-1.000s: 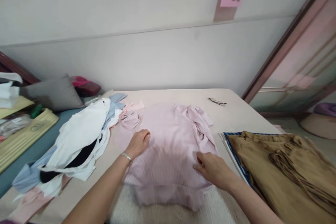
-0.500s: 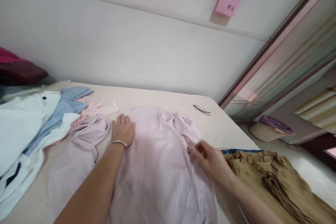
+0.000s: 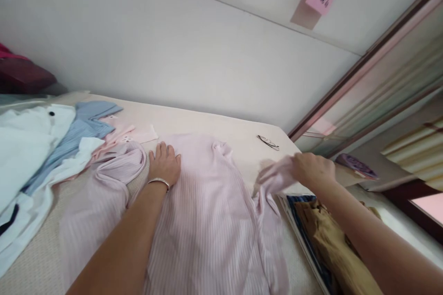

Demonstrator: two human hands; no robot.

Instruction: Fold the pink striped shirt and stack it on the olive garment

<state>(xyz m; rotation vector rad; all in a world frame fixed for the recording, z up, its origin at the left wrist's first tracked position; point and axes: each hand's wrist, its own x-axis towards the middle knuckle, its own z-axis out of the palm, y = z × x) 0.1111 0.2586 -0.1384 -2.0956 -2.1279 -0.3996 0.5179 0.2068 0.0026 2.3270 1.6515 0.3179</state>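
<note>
A pale pink ribbed long-sleeved top (image 3: 207, 212) lies spread on the light-coloured surface, one sleeve loosely bunched on the left. My left hand (image 3: 165, 165), with a bracelet at the wrist, rests flat on the top's upper left part, fingers spread. Off to the right, my right hand (image 3: 314, 169) grips the end of the right sleeve (image 3: 280, 176) and holds it stretched outward, raised above the surface. The fingertips of that hand are partly hidden.
White clothing (image 3: 31, 147), a blue garment (image 3: 92, 124) and a light pink one (image 3: 119, 133) overlap at the left. Eyeglasses (image 3: 268, 142) lie near the back right corner. Brown clothing (image 3: 321, 230) is stacked at the right. A white wall (image 3: 173, 46) borders the back.
My right hand has moved right and up, drawing the sleeve out from the top's side. My left hand stays pressed on the top. The view has shifted slightly.
</note>
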